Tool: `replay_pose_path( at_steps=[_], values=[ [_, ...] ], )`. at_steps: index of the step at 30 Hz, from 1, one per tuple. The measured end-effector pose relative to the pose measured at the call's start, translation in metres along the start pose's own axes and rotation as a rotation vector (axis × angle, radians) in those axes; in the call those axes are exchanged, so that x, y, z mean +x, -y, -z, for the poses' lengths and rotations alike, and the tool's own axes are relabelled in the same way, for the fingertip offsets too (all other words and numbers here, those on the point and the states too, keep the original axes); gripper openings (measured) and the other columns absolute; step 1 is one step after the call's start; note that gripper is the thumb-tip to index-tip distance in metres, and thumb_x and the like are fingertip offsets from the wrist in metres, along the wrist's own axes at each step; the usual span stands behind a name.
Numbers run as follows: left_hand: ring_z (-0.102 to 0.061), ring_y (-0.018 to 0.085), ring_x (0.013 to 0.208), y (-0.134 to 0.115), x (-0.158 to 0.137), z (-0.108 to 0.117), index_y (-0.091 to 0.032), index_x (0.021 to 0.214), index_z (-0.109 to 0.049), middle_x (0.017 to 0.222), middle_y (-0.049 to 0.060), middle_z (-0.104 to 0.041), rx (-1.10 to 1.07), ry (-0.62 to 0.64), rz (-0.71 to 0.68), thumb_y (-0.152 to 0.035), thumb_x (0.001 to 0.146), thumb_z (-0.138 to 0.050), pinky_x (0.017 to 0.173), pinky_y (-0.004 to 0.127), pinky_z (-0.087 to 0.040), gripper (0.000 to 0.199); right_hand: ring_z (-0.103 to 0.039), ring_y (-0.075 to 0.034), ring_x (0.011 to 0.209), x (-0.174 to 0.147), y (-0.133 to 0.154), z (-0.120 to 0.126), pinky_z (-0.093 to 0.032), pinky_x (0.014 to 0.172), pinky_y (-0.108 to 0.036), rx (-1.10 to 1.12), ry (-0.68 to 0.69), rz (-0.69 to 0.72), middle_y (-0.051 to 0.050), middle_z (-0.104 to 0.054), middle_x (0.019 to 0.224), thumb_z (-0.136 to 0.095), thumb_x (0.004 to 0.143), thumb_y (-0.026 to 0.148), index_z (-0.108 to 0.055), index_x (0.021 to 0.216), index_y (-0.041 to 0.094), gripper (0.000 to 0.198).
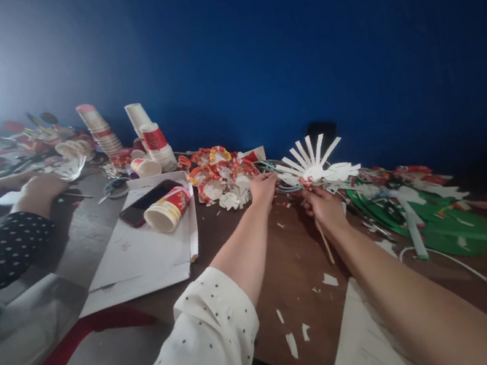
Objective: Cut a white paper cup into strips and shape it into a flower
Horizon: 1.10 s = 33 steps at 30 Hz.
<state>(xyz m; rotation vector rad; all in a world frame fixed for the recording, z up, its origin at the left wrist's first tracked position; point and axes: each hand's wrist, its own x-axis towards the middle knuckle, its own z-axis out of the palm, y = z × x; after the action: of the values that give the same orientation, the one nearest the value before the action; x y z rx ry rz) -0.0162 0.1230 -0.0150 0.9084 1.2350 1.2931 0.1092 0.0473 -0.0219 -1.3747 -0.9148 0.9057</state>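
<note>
A white paper cup cut into spread strips, like a flower, is held up over the table in front of me. My right hand is closed just below its centre, around a thin wooden stick whose lower end juts out beneath the fingers. At the flower's left edge, my left hand has its fingers pinched together at the end of a white strip. Just left of that hand lies a heap of cut red and white paper cup pieces. White paper scraps dot the brown table.
Stacked paper cups stand by the blue wall. A cup and a phone lie on a white box lid. Scissors are behind it. Green discs sit right. At left, a co-worker's hands hold another cut cup.
</note>
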Motion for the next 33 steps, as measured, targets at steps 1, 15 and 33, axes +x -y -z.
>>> replay_pose_path(
  at_steps=[1,15,33],
  values=[
    [-0.052,0.009,0.052,0.001,0.001,0.0,-0.017,0.078,-0.068,0.065,0.001,-0.063,0.016,0.003,0.001,-0.022,0.074,-0.065,0.05,0.021,-0.041,0.007,-0.046,-0.01,0.047,0.001,-0.001,0.0,-0.034,0.04,-0.019,0.024,-0.008,-0.008,0.004,-0.054,0.052,-0.068,0.064,0.031,-0.069,0.078,0.021,0.017],
    [-0.054,0.01,0.051,-0.003,-0.007,0.0,-0.015,0.074,-0.066,0.061,0.002,-0.063,0.109,0.107,0.112,-0.019,0.075,-0.067,0.056,0.022,-0.043,0.004,-0.042,-0.005,0.046,0.003,0.012,0.003,-0.025,0.033,-0.015,0.323,0.026,-0.128,-0.002,-0.065,0.068,-0.073,0.057,0.019,-0.065,0.073,0.016,0.018],
    [-0.058,0.007,0.052,-0.011,-0.023,-0.011,-0.011,0.074,-0.062,0.061,0.0,-0.061,-0.101,0.292,0.281,-0.011,0.081,-0.061,0.054,0.017,-0.045,0.007,-0.042,-0.001,0.046,-0.005,0.024,-0.003,-0.023,0.032,-0.006,0.45,0.316,-0.317,0.001,-0.061,0.073,-0.06,0.073,0.009,-0.06,0.093,0.019,0.023]
  ],
)
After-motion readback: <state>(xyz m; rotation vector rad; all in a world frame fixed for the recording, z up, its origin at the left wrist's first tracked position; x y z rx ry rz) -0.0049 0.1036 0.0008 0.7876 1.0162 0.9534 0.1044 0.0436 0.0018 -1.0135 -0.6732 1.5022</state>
